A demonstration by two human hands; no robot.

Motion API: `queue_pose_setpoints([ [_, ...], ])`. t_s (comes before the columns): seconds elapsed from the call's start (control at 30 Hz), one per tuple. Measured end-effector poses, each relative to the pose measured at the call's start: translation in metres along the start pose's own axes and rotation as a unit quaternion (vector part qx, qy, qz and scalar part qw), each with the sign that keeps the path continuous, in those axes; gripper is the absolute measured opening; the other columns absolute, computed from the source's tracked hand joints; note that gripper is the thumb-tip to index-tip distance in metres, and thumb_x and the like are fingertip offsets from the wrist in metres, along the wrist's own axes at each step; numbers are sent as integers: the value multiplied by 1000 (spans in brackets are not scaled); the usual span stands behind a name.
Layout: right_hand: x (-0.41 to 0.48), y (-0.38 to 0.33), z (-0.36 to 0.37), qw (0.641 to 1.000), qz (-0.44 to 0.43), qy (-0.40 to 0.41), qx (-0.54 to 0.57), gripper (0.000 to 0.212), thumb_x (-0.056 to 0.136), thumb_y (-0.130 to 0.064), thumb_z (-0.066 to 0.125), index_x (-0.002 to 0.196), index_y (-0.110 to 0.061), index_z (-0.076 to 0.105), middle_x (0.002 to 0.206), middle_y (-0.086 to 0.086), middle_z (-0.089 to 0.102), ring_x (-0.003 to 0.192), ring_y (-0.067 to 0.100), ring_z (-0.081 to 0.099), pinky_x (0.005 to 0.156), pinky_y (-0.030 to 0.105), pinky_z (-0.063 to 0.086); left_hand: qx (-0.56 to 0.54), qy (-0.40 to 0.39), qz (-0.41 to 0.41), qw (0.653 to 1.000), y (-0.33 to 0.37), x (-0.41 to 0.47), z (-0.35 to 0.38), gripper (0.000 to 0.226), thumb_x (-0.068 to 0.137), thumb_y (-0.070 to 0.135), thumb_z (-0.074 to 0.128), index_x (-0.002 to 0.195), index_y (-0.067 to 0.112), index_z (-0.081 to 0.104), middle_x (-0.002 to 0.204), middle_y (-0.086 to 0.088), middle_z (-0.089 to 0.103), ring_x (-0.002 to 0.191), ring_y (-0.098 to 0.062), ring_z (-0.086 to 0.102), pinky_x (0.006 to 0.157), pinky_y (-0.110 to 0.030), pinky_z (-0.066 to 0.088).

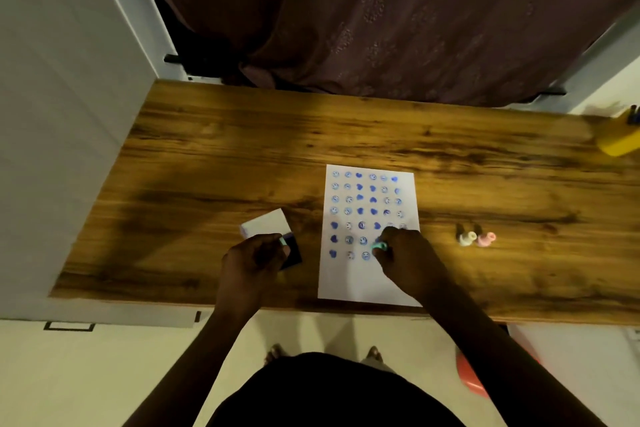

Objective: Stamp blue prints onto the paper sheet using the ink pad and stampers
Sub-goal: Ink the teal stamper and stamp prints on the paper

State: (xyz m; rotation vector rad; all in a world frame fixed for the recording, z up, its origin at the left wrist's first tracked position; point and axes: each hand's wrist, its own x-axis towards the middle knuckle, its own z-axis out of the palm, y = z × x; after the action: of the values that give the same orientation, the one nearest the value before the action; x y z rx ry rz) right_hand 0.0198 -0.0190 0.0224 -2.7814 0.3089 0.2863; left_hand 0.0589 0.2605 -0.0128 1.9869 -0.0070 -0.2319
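paper sheet (367,274) lies at the middle of the wooden surface (194,149), the right hand (405,253) pinching a green stamper (379,246) onto its lower rows, the left hand (254,258) curled around another stamper (284,240) over the ink pad (292,253) at nine o'clock, two spare stampers (476,238) at three o'clock.

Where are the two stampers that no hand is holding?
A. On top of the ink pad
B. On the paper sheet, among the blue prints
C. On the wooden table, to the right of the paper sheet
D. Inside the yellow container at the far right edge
C: the cream stamper and the pink stamper stand side by side on the wooden table, to the right of the paper sheet and clear of it.
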Motion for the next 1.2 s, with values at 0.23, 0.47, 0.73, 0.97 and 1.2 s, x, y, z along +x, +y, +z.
queue_pose_setpoints([
  [0.23, -6, 28, 22, 999, -19, 10, -46, 22, 96, -30, 61, 109, -12, 62, 104, 6, 68, 96, 22, 63, 74, 24, 37, -14, -16, -22, 1000, 10, 1, 20, 14, 88, 23, 80, 99, 32, 75, 87, 22, 78, 88, 6, 74, 76, -4, 49],
  [0.47, 2, 27, 32, 998, -38, 10, -49, 26, 95, -31, 61, 116, -14, 60, 110, 5, 67, 99, 21, 62, 76, 24, 40, -7, -13, -41, 999, 18, 2, 24, 22, 88, 23, 80, 108, 14, 76, 105, 2, 79, 100, -11, 74, 89, -12, 48],
  [0.73, 7, 25, 37, 998, -36, 9, -53, 32, 94, -31, 63, 122, -14, 62, 116, 5, 69, 106, 21, 63, 86, 31, 52, -31, -18, -64, 997, 17, 3, 34, 21, 87, 18, 82, 98, 31, 71, 97, 21, 72, 88, 16, 68, 87, -11, 45],
  [0.97, 12, 22, 36, 998, -25, 4, -49, 32, 90, -29, 65, 118, -14, 66, 114, 4, 71, 105, 22, 65, 86, 32, 54, 3, -8, -55, 998, 26, 10, 48, 15, 87, 27, 82, 93, 34, 70, 94, 16, 74, 90, 4, 67, 101, -20, 39],
  [1.2, 14, 29, 29, 1000, -17, 7, -20, 34, 90, -36, 67, 120, -20, 68, 121, 3, 72, 109, 22, 69, 86, 30, 55, 33, -29, -24, 999, 41, 8, 52, 30, 87, 28, 80, 79, 50, 62, 71, 58, 58, 82, 36, 56, 72, 2, 35],
])
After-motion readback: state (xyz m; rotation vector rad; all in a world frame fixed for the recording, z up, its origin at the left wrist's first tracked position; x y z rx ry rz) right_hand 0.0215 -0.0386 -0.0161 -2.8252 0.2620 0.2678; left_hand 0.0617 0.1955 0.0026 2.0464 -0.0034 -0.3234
